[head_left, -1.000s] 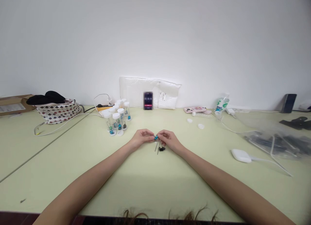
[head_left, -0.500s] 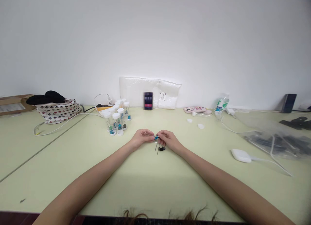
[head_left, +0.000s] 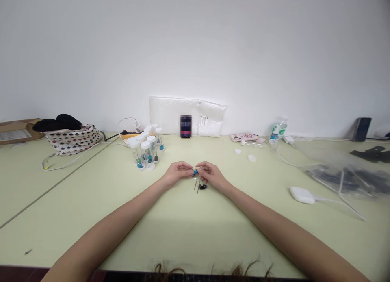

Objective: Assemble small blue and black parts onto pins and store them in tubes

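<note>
Near the table's middle, a small shiny blue part sits between my two hands, too small to make out in detail. My left hand pinches it from the left between thumb and fingers. From the other side, my right hand has its fingers closed at the part's edge. Just below my fingertips lie two thin L-shaped hex keys. Beside them rests a small black piece, close under my right hand.
Clear tubes with white caps, several holding blue or green pieces, stand at left. A phone leans against a white package. White caps, a bottle, a white charger and a plastic bag are at right.
The blue part has turned slightly between my fingertips, and my right fingertips have shifted a little on it. My arms and the other things stay where they were.
</note>
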Motion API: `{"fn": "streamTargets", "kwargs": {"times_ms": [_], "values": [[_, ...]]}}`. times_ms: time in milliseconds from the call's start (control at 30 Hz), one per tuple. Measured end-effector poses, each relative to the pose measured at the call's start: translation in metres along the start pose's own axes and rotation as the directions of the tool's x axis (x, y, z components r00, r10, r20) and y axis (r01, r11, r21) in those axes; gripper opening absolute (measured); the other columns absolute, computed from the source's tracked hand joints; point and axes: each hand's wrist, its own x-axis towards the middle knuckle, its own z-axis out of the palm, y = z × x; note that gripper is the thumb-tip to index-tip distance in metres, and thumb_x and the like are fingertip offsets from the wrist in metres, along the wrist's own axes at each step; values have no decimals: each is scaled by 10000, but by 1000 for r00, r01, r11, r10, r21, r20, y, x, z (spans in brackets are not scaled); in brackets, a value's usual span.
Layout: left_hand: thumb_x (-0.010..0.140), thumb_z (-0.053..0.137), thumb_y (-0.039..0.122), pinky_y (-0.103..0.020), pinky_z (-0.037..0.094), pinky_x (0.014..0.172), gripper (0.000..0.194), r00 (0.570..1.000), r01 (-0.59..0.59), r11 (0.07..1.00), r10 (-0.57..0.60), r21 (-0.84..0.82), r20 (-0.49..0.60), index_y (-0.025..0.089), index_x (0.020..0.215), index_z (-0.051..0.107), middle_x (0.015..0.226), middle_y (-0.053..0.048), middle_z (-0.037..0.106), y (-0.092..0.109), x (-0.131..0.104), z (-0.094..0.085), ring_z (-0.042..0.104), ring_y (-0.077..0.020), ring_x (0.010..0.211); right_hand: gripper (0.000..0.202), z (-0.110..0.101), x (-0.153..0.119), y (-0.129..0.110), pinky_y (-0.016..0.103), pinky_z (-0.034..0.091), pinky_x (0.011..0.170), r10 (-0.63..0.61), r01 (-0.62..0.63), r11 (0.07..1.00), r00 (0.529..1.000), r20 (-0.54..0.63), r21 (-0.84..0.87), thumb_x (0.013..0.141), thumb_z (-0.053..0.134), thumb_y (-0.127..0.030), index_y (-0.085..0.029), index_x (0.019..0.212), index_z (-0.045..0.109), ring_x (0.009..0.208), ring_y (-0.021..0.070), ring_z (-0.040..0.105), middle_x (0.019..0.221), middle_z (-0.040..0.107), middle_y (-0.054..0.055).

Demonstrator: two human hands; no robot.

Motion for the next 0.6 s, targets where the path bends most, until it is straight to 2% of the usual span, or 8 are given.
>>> {"fn": "streamTargets", "kwargs": {"times_ms": [67, 200, 267, 400, 500, 600], "values": [[558, 732, 229, -335, 473, 741, 306, 1000, 0, 1000, 0, -2, 2, 108, 810, 607, 774, -70, 658, 0, 0, 0, 612, -160, 730, 347, 0, 0, 0, 193, 419, 443, -8, 8, 1000, 1000, 11, 6, 728, 555, -440, -184, 961, 533, 513, 85, 504, 688, 569, 3], [561, 731, 222, -348, 465, 770, 306, 1000, -1, 1000, 1, -14, 21, 108, 813, 601, 800, -74, 658, 0, -1, 0, 610, -161, 752, 341, 1, 2, 1, 189, 404, 437, 16, -15, 1000, 999, 30, -16, 783, 467, -468, -162, 906, 553, 480, 84, 496, 579, 562, 0], [566, 727, 225, -344, 467, 763, 308, 1000, -2, 1000, 2, -8, 14, 107, 819, 598, 814, -81, 657, 0, -1, 0, 609, -164, 761, 344, 1, 3, 2, 191, 410, 436, 17, -17, 1000, 1000, 15, -14, 793, 449, -469, -156, 883, 558, 479, 84, 500, 596, 565, 8], [581, 719, 233, -339, 468, 750, 310, 1000, -8, 1000, 8, 6, 2, 104, 834, 596, 831, -93, 656, 0, 0, -1, 608, -169, 766, 295, 0, 3, 3, 205, 444, 450, -7, 7, 1000, 999, -38, -1, 766, 507, -421, -167, 910, 550, 499, 81, 514, 693, 550, 9], [574, 723, 241, -342, 465, 754, 317, 1000, -10, 1000, 10, 9, 1, 105, 833, 600, 823, -90, 659, 0, 0, 0, 610, -170, 761, 284, -2, 2, 4, 209, 455, 456, -26, 27, 1000, 999, -41, 6, 736, 553, -371, -175, 940, 543, 486, 76, 509, 683, 534, -7], [563, 729, 242, -340, 465, 750, 325, 1000, -8, 1000, 8, 14, 2, 106, 829, 604, 808, -85, 661, 0, 0, 0, 611, -170, 751, 276, -2, 1, 5, 205, 449, 444, -20, 21, 1000, 999, -37, 20, 751, 528, -386, -165, 917, 543, 486, 81, 511, 652, 536, -5]]}}
